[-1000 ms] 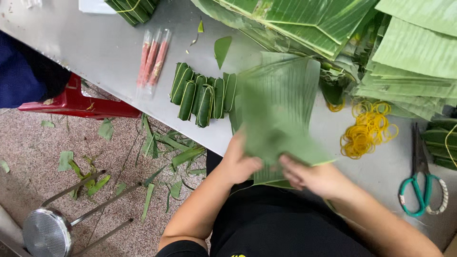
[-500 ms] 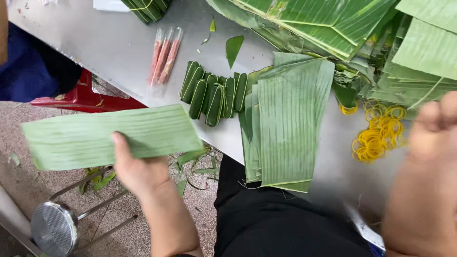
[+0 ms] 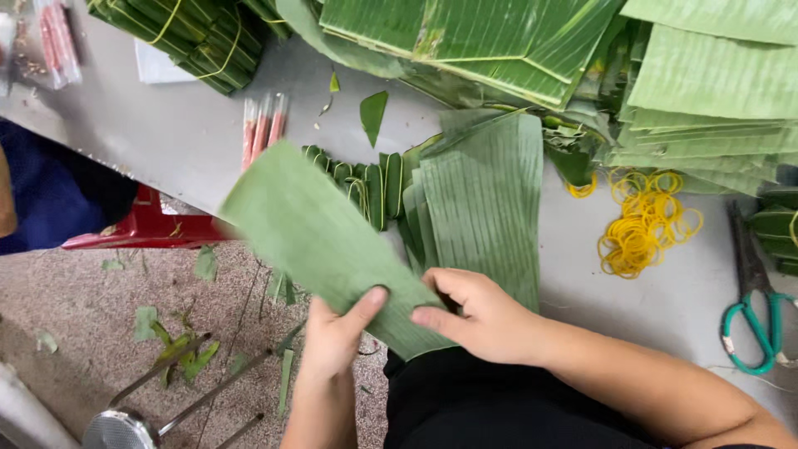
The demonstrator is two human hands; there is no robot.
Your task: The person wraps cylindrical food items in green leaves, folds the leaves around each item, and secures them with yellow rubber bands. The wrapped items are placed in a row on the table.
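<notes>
Banana leaf strip (image 3: 320, 241), long axis diagonal, upper-left to lower-right

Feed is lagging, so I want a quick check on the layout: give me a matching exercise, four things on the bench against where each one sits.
Things:
1. banana leaf strip
2. yellow rubber bands
3. scissors
4. red sticks

Places:
A. far right of the table
B. loose pile right of the leaf stack
C. held in both hands
D. upper left, beside the wrapped rolls

Pairs: 1-C, 2-B, 3-A, 4-D
</notes>
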